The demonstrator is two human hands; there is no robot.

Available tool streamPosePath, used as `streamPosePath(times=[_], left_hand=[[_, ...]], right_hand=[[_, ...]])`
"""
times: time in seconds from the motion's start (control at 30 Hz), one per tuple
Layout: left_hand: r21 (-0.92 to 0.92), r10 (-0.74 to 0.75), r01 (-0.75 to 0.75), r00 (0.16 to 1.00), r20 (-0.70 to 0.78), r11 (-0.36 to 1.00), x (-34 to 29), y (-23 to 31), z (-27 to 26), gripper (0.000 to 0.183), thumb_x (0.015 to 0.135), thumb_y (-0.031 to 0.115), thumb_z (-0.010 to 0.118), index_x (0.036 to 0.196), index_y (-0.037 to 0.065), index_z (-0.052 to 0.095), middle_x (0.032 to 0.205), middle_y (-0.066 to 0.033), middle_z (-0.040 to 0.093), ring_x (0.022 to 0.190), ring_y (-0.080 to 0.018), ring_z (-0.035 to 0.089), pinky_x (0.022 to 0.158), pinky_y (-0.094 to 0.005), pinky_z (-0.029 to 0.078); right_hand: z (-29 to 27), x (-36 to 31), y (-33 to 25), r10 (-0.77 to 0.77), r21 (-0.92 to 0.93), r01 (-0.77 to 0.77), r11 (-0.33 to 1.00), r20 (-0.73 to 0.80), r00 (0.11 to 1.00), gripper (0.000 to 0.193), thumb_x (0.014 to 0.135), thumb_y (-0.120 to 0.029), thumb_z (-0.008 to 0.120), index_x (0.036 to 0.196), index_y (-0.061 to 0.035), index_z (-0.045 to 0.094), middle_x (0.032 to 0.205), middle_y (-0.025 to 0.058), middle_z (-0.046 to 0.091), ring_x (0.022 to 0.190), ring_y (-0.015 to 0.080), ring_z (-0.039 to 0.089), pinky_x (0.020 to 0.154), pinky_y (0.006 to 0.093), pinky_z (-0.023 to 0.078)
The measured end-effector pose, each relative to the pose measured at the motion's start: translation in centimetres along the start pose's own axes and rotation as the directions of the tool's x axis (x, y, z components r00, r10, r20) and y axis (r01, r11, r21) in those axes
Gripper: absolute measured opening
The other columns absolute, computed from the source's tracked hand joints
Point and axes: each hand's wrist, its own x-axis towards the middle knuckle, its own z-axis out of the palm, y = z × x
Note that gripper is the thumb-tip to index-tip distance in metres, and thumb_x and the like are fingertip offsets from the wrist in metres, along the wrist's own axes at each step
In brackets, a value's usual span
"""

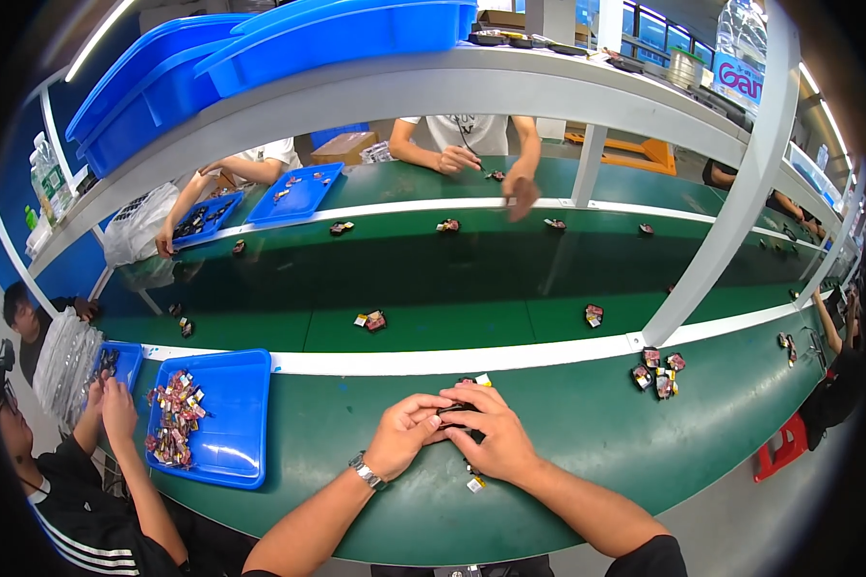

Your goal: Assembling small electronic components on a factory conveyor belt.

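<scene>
Both of my hands meet over the green work surface [375,510], fingers curled round a small black part [457,415]. My left hand [401,439], with a metal watch [366,471] on its wrist, grips the part from the left. From the right, my right hand [498,438] closes on the same part, thumb and fingertips against it. The fingers cover most of it, so its exact kind cannot be made out. Just below my right hand lies a small piece with a white tag [475,484]. Another small piece with a white and yellow label [479,381] shows beyond my fingertips.
To my left, a blue tray [236,452] holds a heap of small reddish parts [175,418]. Several similar parts [659,373] sit to my right by a white post [712,260]. A white rail [404,362] borders the belt [433,322], which carries spaced parts. Co-workers sit left and across.
</scene>
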Motion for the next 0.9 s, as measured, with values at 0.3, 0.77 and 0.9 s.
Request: streamPosePath(times=[0.3, 0.77, 0.9], left_hand=[[-0.12, 0.023, -0.013, 0.996, 0.081, 0.993, 0.1, -0.4, -0.7, 0.028, 0.099, 0.005, 0.052, 0.127, 0.0, 0.051, 0.13, -0.015, 0.057, 0.119, -0.0228, 0.058, 0.102, -0.0395, 0.051], [-0.127, 0.043, -0.042, 0.999, 0.005, 0.991, 0.0, -0.2, 0.6, 0.029, 0.099, 0.008, 0.054, 0.127, 0.001, 0.05, 0.122, -0.0129, 0.062, 0.113, -0.022, 0.062, 0.098, -0.0409, 0.053], [-0.102, 0.012, -0.015, 1.0, -0.029, 0.995, -0.1, 0.0, 0.6, 0.029, 0.1, 0.005, 0.05, 0.129, 0.0, 0.049, 0.122, -0.0127, 0.062, 0.114, -0.0213, 0.061, 0.098, -0.0398, 0.053]], right_hand=[[-0.3, 0.0, -0.3, -0.028, -0.01, 0.028, 1.0, -0.02, 0.999, 0.019, 0.078, -0.005, 0.071, 0.097, -0.0065, 0.072, 0.12, 0.0092, 0.064, 0.118, 0.032, 0.056, 0.1, 0.0412, 0.046], [-0.3, 0.4, -0.4, -0.202, -0.19, 0.183, 0.965, -0.089, 0.975, 0.022, 0.073, -0.003, 0.071, 0.095, -0.0039, 0.067, 0.104, 0.0099, 0.063, 0.099, 0.0309, 0.061, 0.087, 0.0395, 0.052], [-0.3, 0.5, -0.7, -0.251, -0.292, 0.218, 0.931, -0.079, 0.965, 0.023, 0.07, -0.002, 0.073, 0.093, -0.0049, 0.067, 0.095, 0.0076, 0.061, 0.088, 0.0275, 0.061, 0.079, 0.0375, 0.054]])
